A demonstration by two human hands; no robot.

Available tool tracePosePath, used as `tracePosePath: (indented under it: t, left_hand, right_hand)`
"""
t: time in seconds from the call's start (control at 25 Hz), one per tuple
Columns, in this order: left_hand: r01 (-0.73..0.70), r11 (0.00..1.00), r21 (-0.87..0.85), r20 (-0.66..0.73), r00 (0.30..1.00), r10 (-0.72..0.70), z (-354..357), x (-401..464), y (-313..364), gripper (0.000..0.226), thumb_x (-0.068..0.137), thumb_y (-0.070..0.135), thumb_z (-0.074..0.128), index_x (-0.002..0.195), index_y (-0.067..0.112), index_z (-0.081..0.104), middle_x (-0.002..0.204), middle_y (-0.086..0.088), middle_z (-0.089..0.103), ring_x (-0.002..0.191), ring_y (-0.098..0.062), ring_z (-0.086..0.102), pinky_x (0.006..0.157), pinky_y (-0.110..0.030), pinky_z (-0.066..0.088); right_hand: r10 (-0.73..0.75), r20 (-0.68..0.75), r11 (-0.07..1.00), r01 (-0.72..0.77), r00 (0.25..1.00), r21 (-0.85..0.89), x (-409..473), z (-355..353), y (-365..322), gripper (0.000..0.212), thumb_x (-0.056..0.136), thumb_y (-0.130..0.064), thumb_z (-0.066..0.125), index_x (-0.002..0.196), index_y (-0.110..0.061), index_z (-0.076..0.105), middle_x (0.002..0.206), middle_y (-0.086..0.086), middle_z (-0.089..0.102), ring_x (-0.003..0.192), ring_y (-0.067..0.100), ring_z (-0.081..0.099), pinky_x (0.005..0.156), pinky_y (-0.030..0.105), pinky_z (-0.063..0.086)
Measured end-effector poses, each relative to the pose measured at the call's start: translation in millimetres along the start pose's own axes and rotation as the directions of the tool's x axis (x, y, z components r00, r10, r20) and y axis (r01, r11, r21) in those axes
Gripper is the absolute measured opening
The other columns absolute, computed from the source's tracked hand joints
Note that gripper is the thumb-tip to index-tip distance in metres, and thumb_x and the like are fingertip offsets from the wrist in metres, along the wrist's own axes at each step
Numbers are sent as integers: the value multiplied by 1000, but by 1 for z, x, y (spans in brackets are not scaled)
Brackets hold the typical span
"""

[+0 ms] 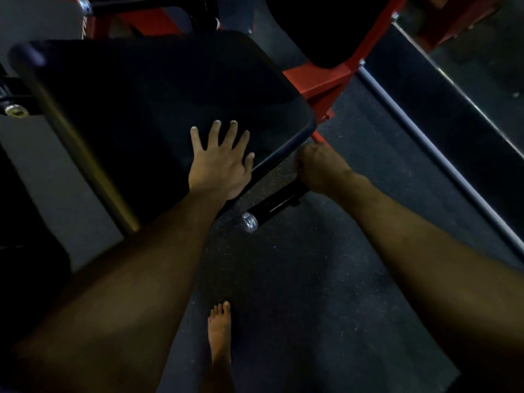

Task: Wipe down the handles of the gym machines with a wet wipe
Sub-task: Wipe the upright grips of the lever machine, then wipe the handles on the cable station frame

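Dim gym floor (297, 279): left hand (219, 163) flat on black seat pad (141, 109), right hand (320, 168) at three o'clock fisted around handle (272, 207), wipe unseen, likely mid-wipe; next slide toward capped end

pad (147, 109): left of the frame (320, 80)
left hand (219, 163): flat on pad's near edge
right hand (320, 168): on handle (279, 204), right of pad
foot (219, 333): on floor (312, 279), nearest

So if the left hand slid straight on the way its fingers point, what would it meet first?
Only more of the black padded seat under the left hand; beyond its far edge, likely the red steel frame, though depth is unclear.
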State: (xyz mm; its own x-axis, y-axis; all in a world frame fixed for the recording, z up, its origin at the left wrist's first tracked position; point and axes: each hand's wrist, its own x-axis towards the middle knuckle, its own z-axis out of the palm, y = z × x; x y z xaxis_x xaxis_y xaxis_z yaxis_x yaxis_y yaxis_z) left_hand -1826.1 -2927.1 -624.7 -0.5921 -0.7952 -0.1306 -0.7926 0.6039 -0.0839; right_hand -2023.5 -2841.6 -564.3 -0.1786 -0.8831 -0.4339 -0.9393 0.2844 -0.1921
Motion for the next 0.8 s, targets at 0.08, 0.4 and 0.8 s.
tracePosePath:
  t: [0.08,0.4,0.8]
  left_hand:
    - [2,1000,-4,2,1000,-2,-1,0,0,61,106,51,12,161,26,19,170,-3,17,155,-34,11,119,-70,9]
    - [-11,997,-79,64,998,16,-7,-3,-3,60,108,48,9,161,24,21,170,-3,16,156,-32,9,120,-69,7]
    - [168,784,-598,329,943,48,-67,-92,13,52,109,44,32,157,25,32,169,-3,19,157,-25,13,125,-55,1]
  right_hand:
    - [-12,-33,989,17,999,149,-15,11,-24,16,101,-15,52,113,-6,59,110,11,61,101,28,63,85,39,52]
    - [-60,-250,864,176,966,472,-92,56,-99,11,99,-12,59,97,-11,70,92,5,69,86,19,63,81,39,54]
    - [221,22,683,-171,975,710,-255,24,-96,20,99,-22,64,116,-28,71,109,-17,71,103,-5,64,92,19,52]
